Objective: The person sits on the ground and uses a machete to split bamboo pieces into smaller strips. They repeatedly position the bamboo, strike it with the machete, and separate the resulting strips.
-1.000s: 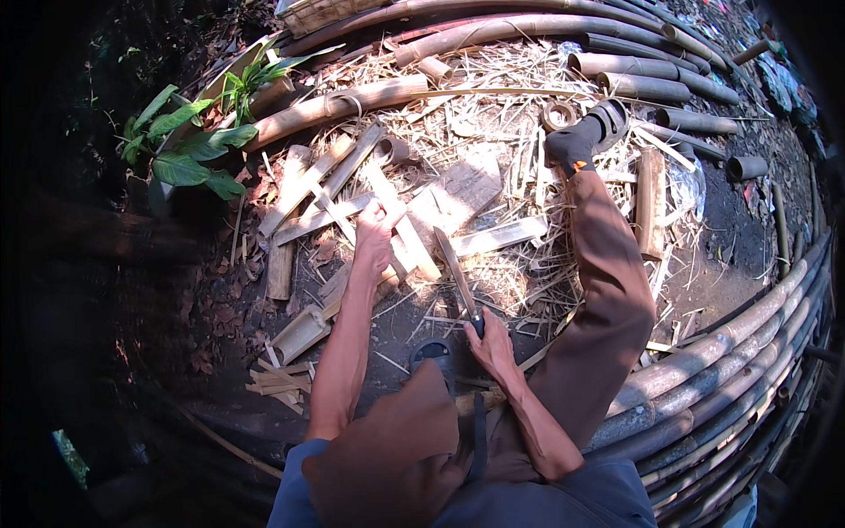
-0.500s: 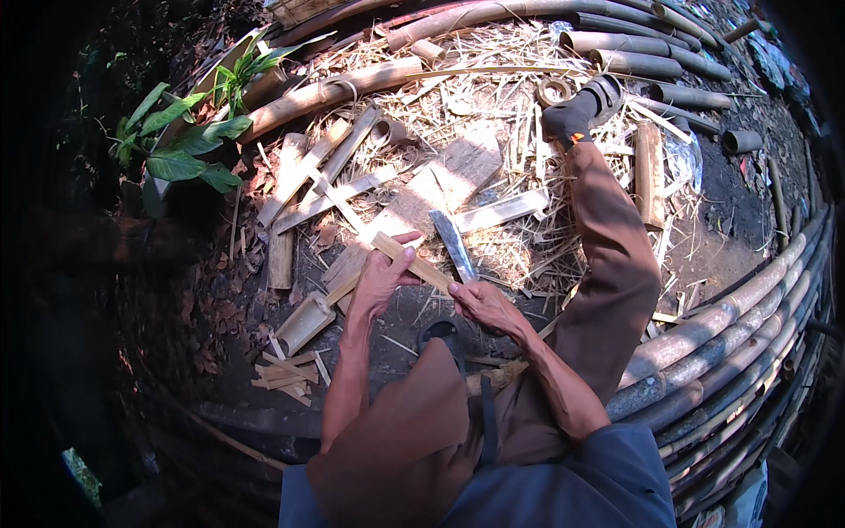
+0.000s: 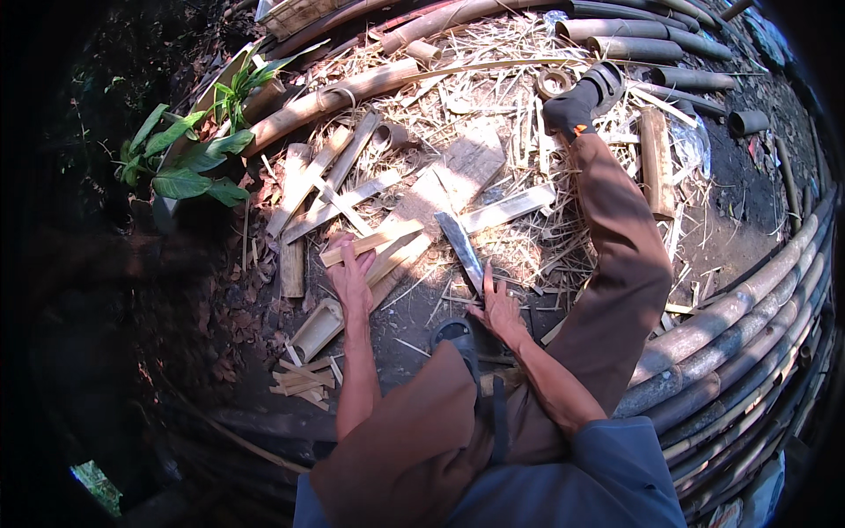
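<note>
My left hand (image 3: 350, 277) grips a short, pale split bamboo strip (image 3: 387, 236), thumb and fingers closed on its lower left part. My right hand (image 3: 500, 312) has its fingers stretched out and apart, close to the lower end of a broad grey knife blade (image 3: 458, 246). The knife's handle is hidden by the hand. Beneath the strip, a long wooden plank (image 3: 462, 172) slants away over the ground. Below my left hand lies a hollow bamboo section (image 3: 319, 327).
Small split strips (image 3: 304, 383) lie in a pile at lower left. Split bamboo pieces (image 3: 339, 207) and shavings surround the plank. Long bamboo poles (image 3: 687, 352) curve along the right. A leafy plant (image 3: 180, 183) stands at left. My leg (image 3: 620, 238) stretches forward on the right.
My right hand has let go of the bamboo strip, moved slightly toward me and spread its fingers. The left hand has moved left with the strip, which has turned, its right end now higher.
</note>
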